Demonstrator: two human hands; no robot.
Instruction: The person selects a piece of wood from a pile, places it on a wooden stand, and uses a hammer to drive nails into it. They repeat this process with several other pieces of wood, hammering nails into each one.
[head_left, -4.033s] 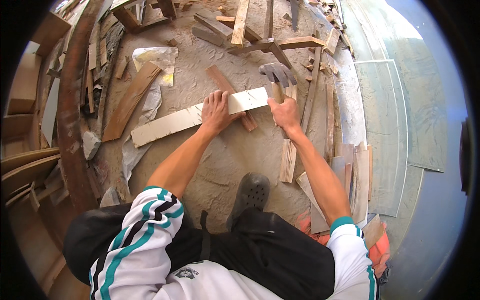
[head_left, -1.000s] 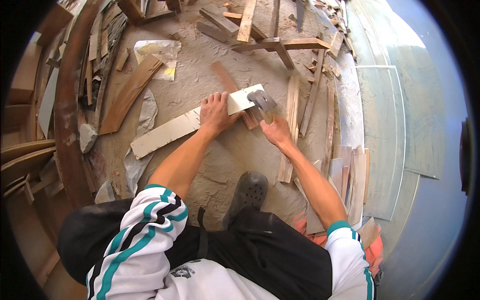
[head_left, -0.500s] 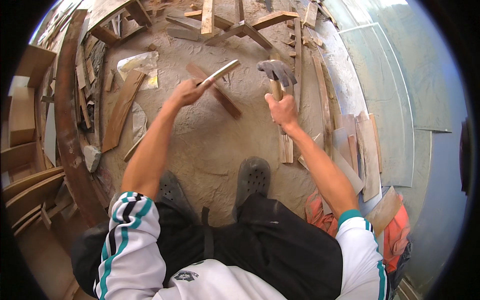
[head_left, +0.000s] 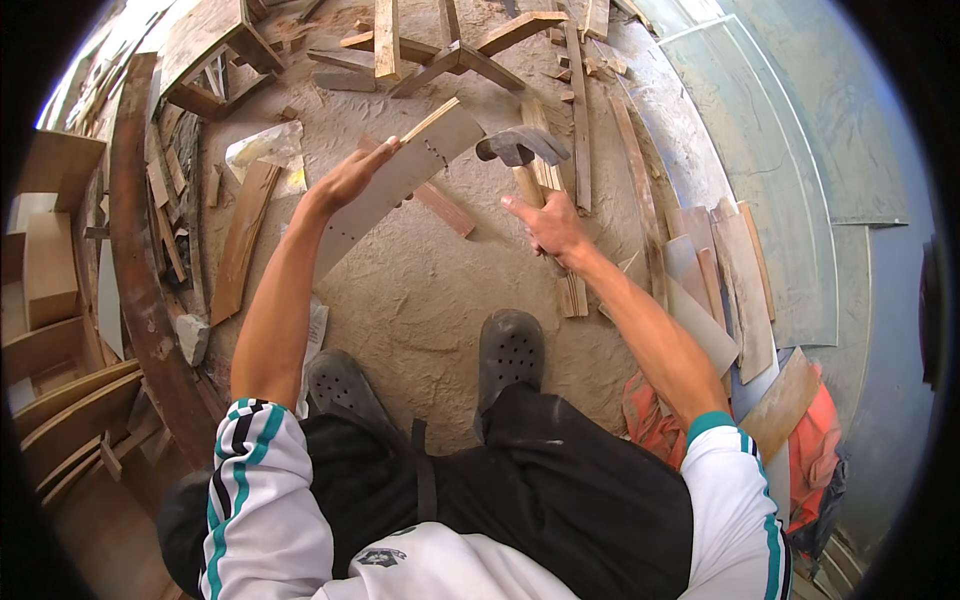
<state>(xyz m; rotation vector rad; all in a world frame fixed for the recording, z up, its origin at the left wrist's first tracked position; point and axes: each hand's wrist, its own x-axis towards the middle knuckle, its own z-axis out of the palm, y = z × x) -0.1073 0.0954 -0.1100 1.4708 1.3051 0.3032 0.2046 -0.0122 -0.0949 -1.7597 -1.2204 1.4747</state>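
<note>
My left hand [head_left: 348, 180] is closed on the edge of a flat, pale grey board [head_left: 395, 180], held tilted above the floor. Small dark marks run across the board near its far end and beside my forearm; whether they are nails or holes I cannot tell. A claw hammer [head_left: 522, 148] with a wooden handle is gripped in my right hand [head_left: 556, 228], its metal head close to the board's far right corner but apart from it. Partly hidden below the board, a brown wood strip [head_left: 445, 208] lies on the floor. Another narrow strip [head_left: 573, 296] passes under the hammer and right hand.
Nailed wooden pieces [head_left: 460, 58] lie at the far side. A brown plank [head_left: 245, 240] and a stone [head_left: 192, 338] are to the left, past them a long rusty beam [head_left: 140, 250]. Grey sheets [head_left: 765, 180] and orange cloth [head_left: 812, 440] are at right. My clogs [head_left: 510, 355] stand below.
The board in my left hand has turned from edge-on to showing its broad grey face. My right hand and the hammer have shifted slightly left, with the head nearer the board.
</note>
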